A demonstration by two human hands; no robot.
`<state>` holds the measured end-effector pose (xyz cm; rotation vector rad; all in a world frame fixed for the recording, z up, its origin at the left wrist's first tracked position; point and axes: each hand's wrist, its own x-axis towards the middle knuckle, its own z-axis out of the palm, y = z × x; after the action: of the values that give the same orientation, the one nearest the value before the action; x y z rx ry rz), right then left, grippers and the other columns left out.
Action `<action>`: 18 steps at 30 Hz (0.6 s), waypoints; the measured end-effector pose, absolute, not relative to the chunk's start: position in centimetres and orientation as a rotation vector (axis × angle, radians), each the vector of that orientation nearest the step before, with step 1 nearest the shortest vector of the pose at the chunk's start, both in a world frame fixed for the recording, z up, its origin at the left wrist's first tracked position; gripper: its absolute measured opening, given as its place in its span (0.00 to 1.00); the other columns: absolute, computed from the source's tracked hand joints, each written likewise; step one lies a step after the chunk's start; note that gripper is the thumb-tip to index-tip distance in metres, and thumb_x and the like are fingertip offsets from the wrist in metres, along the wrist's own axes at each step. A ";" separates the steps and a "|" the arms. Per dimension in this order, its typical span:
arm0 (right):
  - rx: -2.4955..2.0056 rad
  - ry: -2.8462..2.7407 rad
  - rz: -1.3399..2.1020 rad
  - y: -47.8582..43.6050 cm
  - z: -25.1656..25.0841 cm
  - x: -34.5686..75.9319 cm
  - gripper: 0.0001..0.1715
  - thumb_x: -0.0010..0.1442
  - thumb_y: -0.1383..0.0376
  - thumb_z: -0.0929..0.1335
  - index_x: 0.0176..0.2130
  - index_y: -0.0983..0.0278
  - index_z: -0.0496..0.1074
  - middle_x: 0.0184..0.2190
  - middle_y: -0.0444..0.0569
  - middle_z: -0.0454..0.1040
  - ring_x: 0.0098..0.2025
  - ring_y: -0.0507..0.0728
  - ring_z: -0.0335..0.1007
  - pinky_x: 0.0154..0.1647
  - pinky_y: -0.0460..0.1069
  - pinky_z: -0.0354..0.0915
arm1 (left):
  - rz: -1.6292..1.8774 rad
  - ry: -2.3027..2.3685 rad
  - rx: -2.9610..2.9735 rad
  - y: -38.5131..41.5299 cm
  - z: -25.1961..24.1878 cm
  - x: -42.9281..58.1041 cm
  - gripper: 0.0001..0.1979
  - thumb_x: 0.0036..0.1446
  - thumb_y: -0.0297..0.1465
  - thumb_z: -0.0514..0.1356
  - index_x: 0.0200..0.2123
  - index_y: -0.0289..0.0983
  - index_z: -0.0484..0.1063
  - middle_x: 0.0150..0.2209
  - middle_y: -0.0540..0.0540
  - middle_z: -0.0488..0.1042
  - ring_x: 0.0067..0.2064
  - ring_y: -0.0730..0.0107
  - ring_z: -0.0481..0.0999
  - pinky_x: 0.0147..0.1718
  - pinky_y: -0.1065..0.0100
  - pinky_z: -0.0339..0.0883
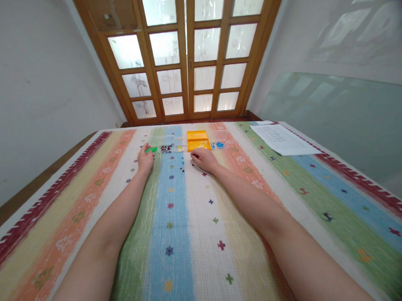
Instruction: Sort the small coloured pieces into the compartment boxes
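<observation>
Both my arms reach far across a striped, colourful cloth (178, 223). My left hand (145, 159) rests on the cloth by the left end of a clear compartment box (174, 147), its fingertips touching the compartment of green pieces (151, 149). My right hand (203, 159) lies just in front of the box, fingers curled together over the cloth near a few small dark pieces (182, 169). What the fingers hold, if anything, is too small to see. The box also holds black, yellow and blue pieces (218, 145). An orange tray (196, 138) sits behind it.
A printed white sheet (283, 139) lies at the far right of the cloth. Wooden glazed doors (185, 57) stand beyond the far edge. White walls close in on both sides, with a glass pane (347, 116) leaning on the right.
</observation>
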<state>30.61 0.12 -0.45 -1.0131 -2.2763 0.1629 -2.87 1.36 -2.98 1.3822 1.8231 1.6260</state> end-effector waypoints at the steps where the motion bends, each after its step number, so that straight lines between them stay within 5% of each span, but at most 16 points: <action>1: -1.015 -2.277 0.163 0.1 -0.4 30.6 0.10 0.71 0.63 0.66 0.40 0.61 0.77 0.39 0.51 0.80 0.42 0.58 0.72 0.45 0.50 0.61 | 1.591 1.823 1.443 1.1 -2.8 -2.7 0.25 0.61 0.27 0.56 0.61 0.38 0.74 0.54 0.42 0.79 0.34 0.70 0.79 0.43 0.65 0.73; 6: -1.019 -2.278 0.168 0.0 -0.3 30.6 0.11 0.71 0.63 0.66 0.40 0.61 0.77 0.39 0.51 0.80 0.42 0.59 0.72 0.45 0.50 0.61 | 1.202 1.620 1.999 -1.0 -1.3 -0.1 0.14 0.63 0.34 0.59 0.48 0.38 0.81 0.41 0.45 0.82 0.37 0.63 0.77 0.44 0.62 0.71; 11: -1.022 -2.278 0.168 0.0 -0.3 30.5 0.10 0.71 0.63 0.66 0.41 0.62 0.78 0.40 0.51 0.80 0.43 0.59 0.72 0.47 0.51 0.62 | 0.696 1.206 2.486 -3.6 0.5 3.1 0.11 0.64 0.36 0.61 0.45 0.41 0.82 0.41 0.46 0.80 0.41 0.63 0.77 0.45 0.62 0.70; 18: -1.020 -2.275 0.161 -0.1 -0.2 30.5 0.10 0.71 0.64 0.67 0.40 0.62 0.78 0.39 0.51 0.80 0.43 0.59 0.72 0.47 0.51 0.62 | 0.529 1.154 2.720 -4.9 1.5 4.8 0.10 0.66 0.34 0.59 0.43 0.41 0.80 0.44 0.44 0.77 0.47 0.59 0.76 0.47 0.61 0.68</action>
<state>30.50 -0.07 -0.22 -1.0204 -2.2750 0.1612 4.75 -4.88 1.53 2.7203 1.1543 0.5292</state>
